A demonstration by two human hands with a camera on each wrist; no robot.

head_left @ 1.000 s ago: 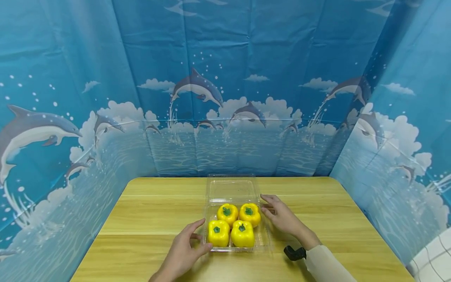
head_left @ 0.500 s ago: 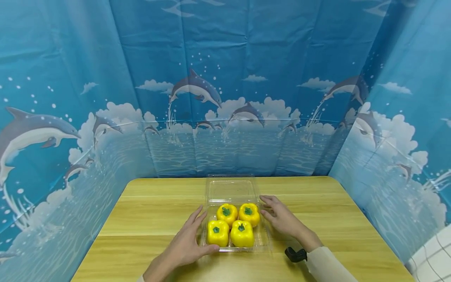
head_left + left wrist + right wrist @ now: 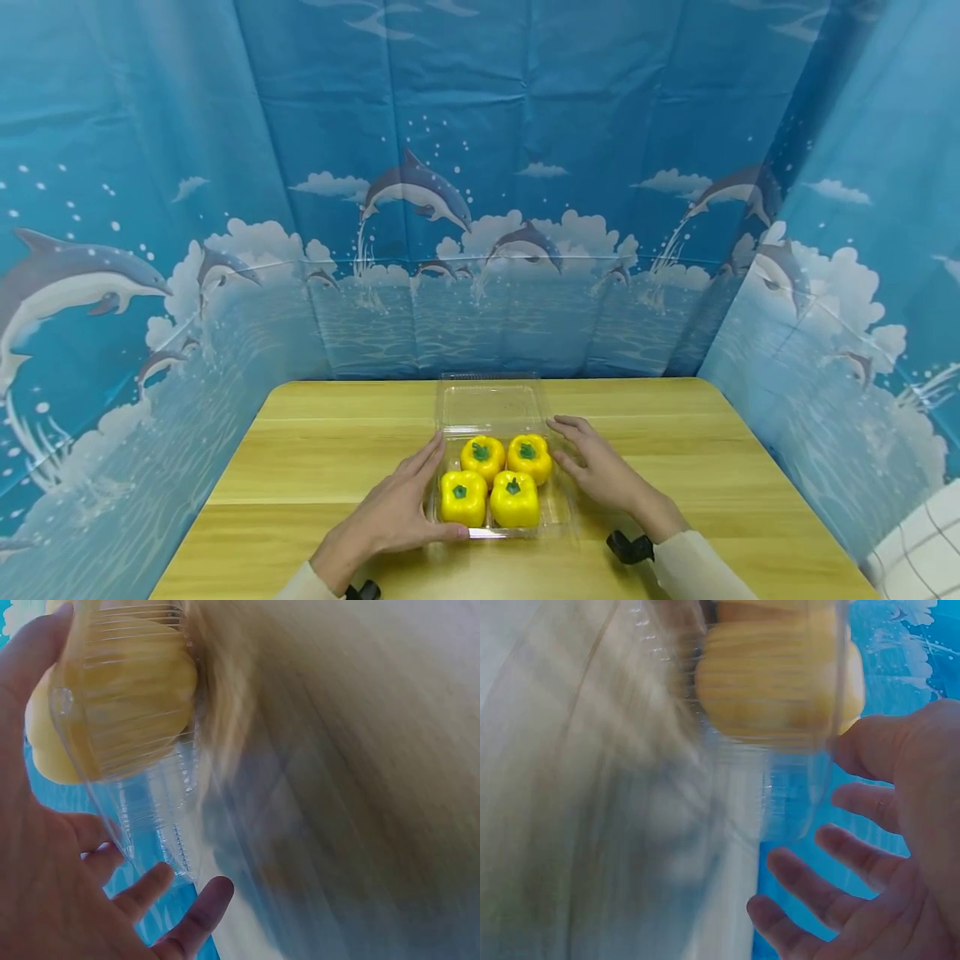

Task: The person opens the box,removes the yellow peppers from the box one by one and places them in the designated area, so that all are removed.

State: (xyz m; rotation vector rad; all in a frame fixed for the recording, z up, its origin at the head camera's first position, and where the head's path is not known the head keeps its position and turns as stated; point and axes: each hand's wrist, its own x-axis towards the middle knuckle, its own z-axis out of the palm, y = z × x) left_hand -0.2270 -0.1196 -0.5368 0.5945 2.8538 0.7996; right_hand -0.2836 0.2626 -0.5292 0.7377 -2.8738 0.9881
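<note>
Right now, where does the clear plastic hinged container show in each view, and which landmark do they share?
Head: the clear plastic hinged container, open, at lower centre.
Left wrist: the container, upper left, cut by the top edge.
Right wrist: the container, upper centre, cut by the top edge.
Shared landmark: the blue printed backdrop beyond it.

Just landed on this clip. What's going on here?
A person has the left grip and the right grip at either side of a clear plastic container on a wood-grain table, both relaxed rather than closed around it. Four yellow bell peppers sit inside, two in front and two behind. The lid is open, laid back away from the person. Whether either grip presses on the container is hard to tell.
</note>
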